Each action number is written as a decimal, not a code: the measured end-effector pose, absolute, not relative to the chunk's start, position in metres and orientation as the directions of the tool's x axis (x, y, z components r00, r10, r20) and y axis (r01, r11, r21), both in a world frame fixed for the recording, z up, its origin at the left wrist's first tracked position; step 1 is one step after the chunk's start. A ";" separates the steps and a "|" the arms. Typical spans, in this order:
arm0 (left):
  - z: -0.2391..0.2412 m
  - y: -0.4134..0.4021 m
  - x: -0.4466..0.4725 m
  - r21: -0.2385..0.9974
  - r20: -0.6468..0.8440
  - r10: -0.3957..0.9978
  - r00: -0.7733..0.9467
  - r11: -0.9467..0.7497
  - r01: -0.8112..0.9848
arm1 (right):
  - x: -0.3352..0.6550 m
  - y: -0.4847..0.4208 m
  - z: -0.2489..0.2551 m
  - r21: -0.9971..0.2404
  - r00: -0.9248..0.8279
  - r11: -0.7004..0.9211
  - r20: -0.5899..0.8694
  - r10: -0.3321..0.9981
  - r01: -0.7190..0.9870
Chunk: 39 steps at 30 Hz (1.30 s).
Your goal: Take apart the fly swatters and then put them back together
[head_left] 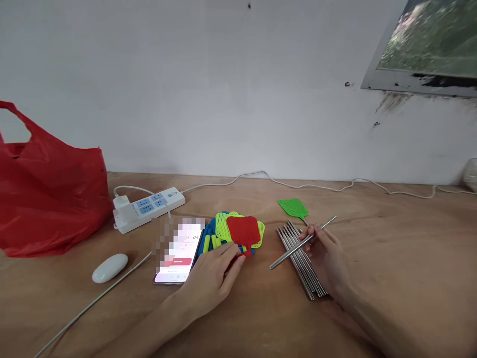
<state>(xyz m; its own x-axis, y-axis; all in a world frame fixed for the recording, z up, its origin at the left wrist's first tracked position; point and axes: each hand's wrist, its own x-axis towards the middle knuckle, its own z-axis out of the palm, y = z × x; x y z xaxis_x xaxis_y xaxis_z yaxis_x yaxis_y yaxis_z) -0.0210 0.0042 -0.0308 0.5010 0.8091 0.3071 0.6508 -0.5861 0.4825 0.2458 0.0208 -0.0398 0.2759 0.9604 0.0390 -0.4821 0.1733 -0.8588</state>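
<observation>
My left hand (216,271) pinches the stub of a red swatter head (243,230), which lies on top of a pile of yellow-green and blue swatter heads (219,232). My right hand (325,251) holds a thin metal rod (301,243) slanted above a row of several metal rods (301,258) lying on the wooden table (261,313). A single green swatter head (293,207) lies just behind the rods.
A phone (179,256) with a lit screen lies left of the pile. A white power strip (147,208) with cables, a white oval object (110,267) and a red plastic bag (44,194) sit to the left. A white wall stands behind.
</observation>
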 end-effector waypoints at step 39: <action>-0.029 0.026 -0.036 0.176 0.408 0.889 0.210 -0.302 0.937 | 0.234 0.010 -0.046 -0.961 0.106 0.034 0.004 0.994 -0.276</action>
